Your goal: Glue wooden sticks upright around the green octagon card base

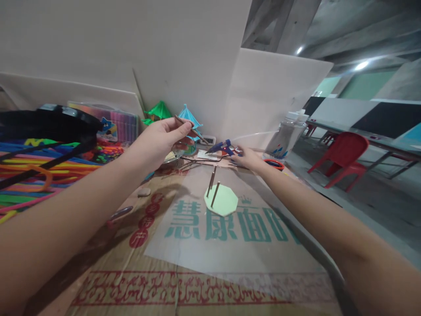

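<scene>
A desk (138, 281) covered with flattened printed cardboard fills the near view, with a clear plastic sheet (197, 245) lying over the green lettering. On that sheet, toward the middle, rests a pale green octagon (223, 202) with thin brown sticks (215, 193) standing up from it (two clearly, a third just behind). To the left lies a heap of bright pipe cleaners (29, 175) under a black strap. Farther in, the left hand (158, 140) is raised above the desk, its fingers pinched on a brown stick (190, 129) that slants down to the right. The right hand (248, 159) rests at the far edge, touching a blue glue gun (222, 147); how tightly it grips I cannot tell. Beyond stand green and blue paper umbrellas (189, 115) against white boards, and a clear jar (285, 136) to the right.
</scene>
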Demonstrator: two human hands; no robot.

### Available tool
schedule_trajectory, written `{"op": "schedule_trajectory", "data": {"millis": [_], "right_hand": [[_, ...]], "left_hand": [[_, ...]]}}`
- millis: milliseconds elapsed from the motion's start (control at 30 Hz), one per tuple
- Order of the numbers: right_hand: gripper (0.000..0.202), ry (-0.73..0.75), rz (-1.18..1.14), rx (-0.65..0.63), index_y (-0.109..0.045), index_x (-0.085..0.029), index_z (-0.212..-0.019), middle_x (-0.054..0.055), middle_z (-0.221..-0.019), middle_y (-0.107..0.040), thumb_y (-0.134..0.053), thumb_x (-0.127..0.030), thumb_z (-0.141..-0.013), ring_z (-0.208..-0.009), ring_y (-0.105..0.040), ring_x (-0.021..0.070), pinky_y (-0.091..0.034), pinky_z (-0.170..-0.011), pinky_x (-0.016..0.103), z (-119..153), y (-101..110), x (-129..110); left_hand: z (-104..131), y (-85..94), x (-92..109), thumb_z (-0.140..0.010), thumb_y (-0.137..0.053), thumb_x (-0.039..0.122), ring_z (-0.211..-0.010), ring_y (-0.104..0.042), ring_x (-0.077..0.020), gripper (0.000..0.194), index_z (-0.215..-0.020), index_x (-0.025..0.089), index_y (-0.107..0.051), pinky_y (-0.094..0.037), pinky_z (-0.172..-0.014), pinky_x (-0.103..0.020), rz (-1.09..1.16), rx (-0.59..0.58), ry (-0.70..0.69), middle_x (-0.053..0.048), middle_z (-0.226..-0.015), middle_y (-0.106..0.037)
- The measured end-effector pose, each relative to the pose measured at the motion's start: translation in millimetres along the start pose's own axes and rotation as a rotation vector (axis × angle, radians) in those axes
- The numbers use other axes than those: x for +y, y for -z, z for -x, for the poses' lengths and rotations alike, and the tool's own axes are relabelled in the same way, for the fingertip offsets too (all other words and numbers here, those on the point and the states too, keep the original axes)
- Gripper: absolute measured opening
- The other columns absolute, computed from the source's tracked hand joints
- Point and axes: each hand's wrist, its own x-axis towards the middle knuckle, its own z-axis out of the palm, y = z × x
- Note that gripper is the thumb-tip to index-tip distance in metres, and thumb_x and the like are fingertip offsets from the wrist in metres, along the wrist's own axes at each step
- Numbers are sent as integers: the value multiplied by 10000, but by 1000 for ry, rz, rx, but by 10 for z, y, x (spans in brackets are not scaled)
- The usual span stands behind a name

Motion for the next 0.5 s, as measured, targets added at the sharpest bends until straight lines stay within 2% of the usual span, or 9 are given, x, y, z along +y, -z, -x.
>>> {"op": "schedule_trajectory", "data": {"millis": [133,267,400,500], "right_hand": [[475,-19,9,-48,-681,-126,-1217,130,-1083,-774,-798,-327,-802,-985,-700,254,-516,-888,320,-242,-127,-62],[435,-36,28,-65,-695,-113,-1192,104,-932,-785,-789,-293,-807,-841,-692,220,-510,-798,294,-342,-257,-75],[382,-51,31,-9,-693,-80,-1188,152,-1022,-772,-727,-177,-820,-923,-689,244,-493,-827,300,-355,-344,-54],[375,-66,3,43,-667,-76,-1218,171,-1074,-760,-665,-174,-856,-938,-693,249,-500,-836,313,-325,-339,-42]], "left_hand": [[-7,23,-9,-872,-757,403,-696,-672,-132,268,-814,157,-669,-525,-653,-231,-30,1,-18,-19,-759,-696],[-25,30,-20,-893,-731,403,-680,-666,-125,260,-820,163,-666,-522,-645,-226,-26,-1,-31,-14,-754,-693],[-33,29,-18,-887,-744,397,-672,-656,-119,259,-816,161,-663,-515,-640,-224,-4,5,-23,-12,-752,-686],[-34,29,-10,-892,-737,375,-647,-644,-114,240,-808,161,-669,-516,-641,-233,13,-2,-29,-9,-748,-685]]}}
